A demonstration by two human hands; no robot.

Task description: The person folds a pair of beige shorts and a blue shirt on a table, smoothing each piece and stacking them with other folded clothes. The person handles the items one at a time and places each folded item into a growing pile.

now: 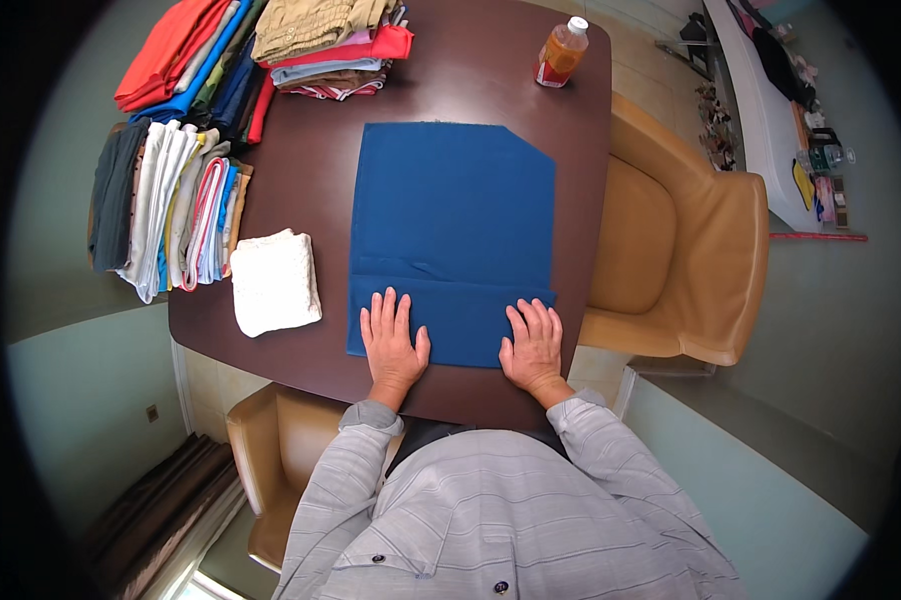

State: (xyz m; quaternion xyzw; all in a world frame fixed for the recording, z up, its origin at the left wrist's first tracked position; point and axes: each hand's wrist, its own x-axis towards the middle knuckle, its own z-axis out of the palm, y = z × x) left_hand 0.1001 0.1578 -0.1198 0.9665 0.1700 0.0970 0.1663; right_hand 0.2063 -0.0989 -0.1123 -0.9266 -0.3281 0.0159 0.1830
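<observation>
A blue cloth (454, 202) lies flat on the dark brown table (300, 180), its near part folded over into a band along the lower edge. Palm down, my left hand (393, 341) rests on the left side of that band with its fingers pointing away from me. On the right side of the band lies my right hand (533, 341), also palm down, fingers a little apart. Neither hand grips the cloth. The cloth's far right corner is cut or folded at a slant. To the left of my left hand sits a folded white cloth (275, 283).
Folded clothes (173, 202) stand in a row at the table's left edge, with another stack (330, 45) farther back. A bottle with an orange drink (561, 52) stands at the far right. Tan chairs are at the right (690, 247) and near left (300, 435).
</observation>
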